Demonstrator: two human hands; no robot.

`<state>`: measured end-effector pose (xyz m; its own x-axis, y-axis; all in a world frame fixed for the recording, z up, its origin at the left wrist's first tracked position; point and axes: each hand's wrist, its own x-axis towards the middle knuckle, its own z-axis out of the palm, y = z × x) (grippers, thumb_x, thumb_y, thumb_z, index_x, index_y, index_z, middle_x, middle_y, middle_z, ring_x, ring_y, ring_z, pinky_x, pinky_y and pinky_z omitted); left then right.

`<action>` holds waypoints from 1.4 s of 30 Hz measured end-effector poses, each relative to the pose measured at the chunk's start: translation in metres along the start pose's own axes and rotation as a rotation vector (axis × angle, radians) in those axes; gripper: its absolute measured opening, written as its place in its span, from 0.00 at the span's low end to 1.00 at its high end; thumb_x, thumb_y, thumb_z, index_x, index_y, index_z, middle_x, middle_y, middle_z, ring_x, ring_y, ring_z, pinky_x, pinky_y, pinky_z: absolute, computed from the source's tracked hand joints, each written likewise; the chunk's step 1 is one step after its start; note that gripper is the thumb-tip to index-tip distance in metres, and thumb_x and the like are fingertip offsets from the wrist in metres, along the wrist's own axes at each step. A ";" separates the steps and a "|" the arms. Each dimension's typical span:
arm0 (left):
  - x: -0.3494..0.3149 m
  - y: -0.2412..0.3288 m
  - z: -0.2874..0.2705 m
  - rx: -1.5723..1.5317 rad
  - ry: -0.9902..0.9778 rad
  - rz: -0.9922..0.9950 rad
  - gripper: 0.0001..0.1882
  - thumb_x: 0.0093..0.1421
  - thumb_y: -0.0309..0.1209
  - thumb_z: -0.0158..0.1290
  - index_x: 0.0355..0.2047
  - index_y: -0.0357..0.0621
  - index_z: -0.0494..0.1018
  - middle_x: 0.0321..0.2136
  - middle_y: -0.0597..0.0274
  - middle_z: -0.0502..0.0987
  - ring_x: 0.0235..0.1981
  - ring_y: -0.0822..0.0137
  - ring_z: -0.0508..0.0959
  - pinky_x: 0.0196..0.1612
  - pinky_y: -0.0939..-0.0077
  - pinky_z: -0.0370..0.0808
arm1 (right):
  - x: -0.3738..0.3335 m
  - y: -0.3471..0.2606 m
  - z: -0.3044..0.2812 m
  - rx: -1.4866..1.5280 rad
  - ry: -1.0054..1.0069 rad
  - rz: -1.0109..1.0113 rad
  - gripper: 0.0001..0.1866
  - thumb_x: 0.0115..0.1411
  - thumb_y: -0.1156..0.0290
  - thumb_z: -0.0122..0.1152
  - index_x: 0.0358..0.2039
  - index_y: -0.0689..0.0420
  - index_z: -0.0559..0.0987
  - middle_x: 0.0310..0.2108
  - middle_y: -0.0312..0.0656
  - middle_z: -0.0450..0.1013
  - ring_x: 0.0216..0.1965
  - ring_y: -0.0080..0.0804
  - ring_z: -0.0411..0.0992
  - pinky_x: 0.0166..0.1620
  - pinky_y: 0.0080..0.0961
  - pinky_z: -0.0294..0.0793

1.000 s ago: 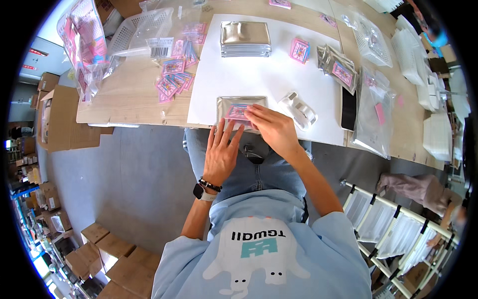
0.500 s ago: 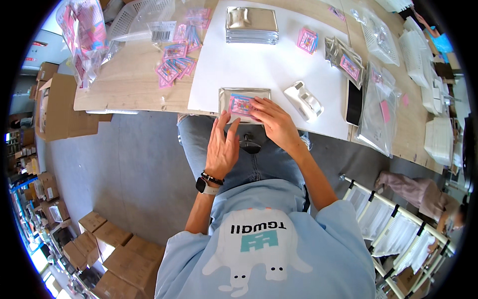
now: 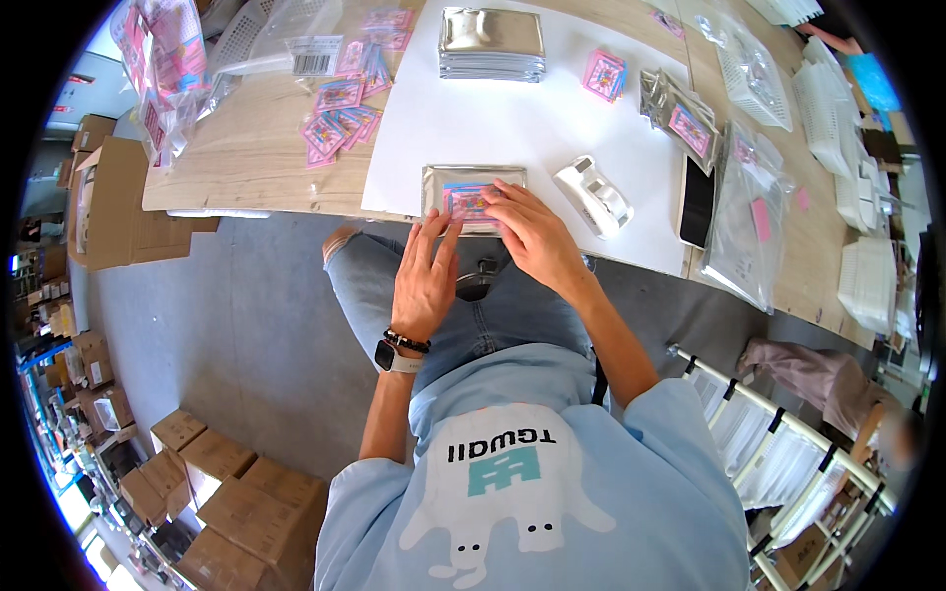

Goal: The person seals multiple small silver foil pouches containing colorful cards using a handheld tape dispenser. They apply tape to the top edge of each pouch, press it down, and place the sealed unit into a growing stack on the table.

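Note:
A flat silver foil pouch [image 3: 507, 176] lies at the near edge of the white work sheet, in front of me. On it rests a small pink and blue printed card [image 3: 465, 202]. My right hand [image 3: 535, 236] has its fingertips closed on the card's right end. From the lower left, my left hand [image 3: 424, 281] reaches in with fingers stretched out, the tips at the card's lower left corner. What lies under my right fingers is hidden. Right of the pouch sits a white handheld device [image 3: 594, 197], apart from my hands.
A stack of silver pouches [image 3: 491, 39] stands at the back of the white sheet [image 3: 404, 128]. Loose pink cards [image 3: 340, 128] lie at left, a small card pile [image 3: 603, 75] at right. Farther right are foil pouches [image 3: 655, 98], a phone [image 3: 696, 205] and a clear bag [image 3: 744, 227].
The card shows slightly more of its blue border at the left. Both hands stay at the card with small finger shifts. The whole view has shifted a little.

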<state>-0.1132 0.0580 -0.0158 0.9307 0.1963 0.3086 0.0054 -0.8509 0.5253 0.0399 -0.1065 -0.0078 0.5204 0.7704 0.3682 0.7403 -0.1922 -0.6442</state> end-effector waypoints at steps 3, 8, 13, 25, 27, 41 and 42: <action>0.002 0.000 0.003 0.031 0.040 0.001 0.29 0.60 0.15 0.55 0.63 0.43 0.71 0.62 0.49 0.69 0.66 0.47 0.70 0.67 0.52 0.71 | 0.001 -0.002 0.000 -0.002 0.013 0.004 0.17 0.56 0.82 0.66 0.48 0.61 0.81 0.58 0.42 0.77 0.66 0.46 0.70 0.66 0.41 0.73; 0.003 0.000 0.009 0.030 0.088 -0.002 0.26 0.61 0.15 0.56 0.60 0.42 0.74 0.62 0.48 0.70 0.58 0.48 0.77 0.60 0.54 0.77 | 0.000 -0.003 0.001 -0.034 0.035 -0.023 0.17 0.56 0.81 0.68 0.47 0.61 0.81 0.57 0.42 0.78 0.64 0.46 0.71 0.65 0.41 0.73; 0.005 0.001 0.006 0.003 0.090 0.022 0.26 0.61 0.15 0.55 0.60 0.42 0.74 0.60 0.46 0.71 0.57 0.47 0.78 0.58 0.54 0.78 | -0.004 -0.003 0.002 -0.078 0.068 -0.058 0.16 0.56 0.81 0.67 0.47 0.61 0.81 0.56 0.43 0.78 0.64 0.45 0.71 0.65 0.42 0.73; 0.006 0.002 0.003 -0.107 0.050 0.008 0.35 0.61 0.12 0.51 0.69 0.41 0.64 0.64 0.43 0.66 0.62 0.43 0.73 0.60 0.54 0.76 | -0.012 -0.017 -0.017 -0.174 0.259 -0.079 0.20 0.56 0.78 0.71 0.50 0.59 0.80 0.57 0.45 0.76 0.61 0.44 0.73 0.61 0.42 0.74; 0.013 0.011 -0.005 -0.148 0.103 -0.031 0.35 0.61 0.11 0.51 0.70 0.41 0.64 0.65 0.42 0.66 0.62 0.42 0.73 0.60 0.54 0.76 | -0.017 -0.019 -0.044 -0.258 0.424 -0.044 0.23 0.55 0.75 0.73 0.52 0.58 0.80 0.57 0.47 0.76 0.59 0.44 0.74 0.58 0.41 0.75; 0.097 0.071 -0.022 -0.547 -0.097 0.122 0.19 0.66 0.18 0.55 0.57 0.43 0.75 0.54 0.54 0.75 0.46 0.59 0.83 0.44 0.70 0.83 | -0.038 -0.034 -0.104 -0.269 0.176 0.258 0.34 0.45 0.72 0.80 0.55 0.53 0.78 0.50 0.41 0.80 0.48 0.44 0.81 0.48 0.38 0.82; 0.096 0.073 -0.028 -0.530 -0.121 0.146 0.18 0.65 0.18 0.56 0.55 0.44 0.77 0.52 0.55 0.77 0.44 0.59 0.84 0.42 0.70 0.83 | -0.037 -0.047 -0.108 -0.263 0.137 0.256 0.34 0.45 0.73 0.80 0.55 0.52 0.78 0.50 0.41 0.80 0.47 0.44 0.81 0.48 0.37 0.82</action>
<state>-0.0336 0.0283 0.0745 0.9435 0.0105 0.3313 -0.2824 -0.4978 0.8200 0.0321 -0.1916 0.0812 0.7414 0.5925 0.3149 0.6534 -0.5306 -0.5400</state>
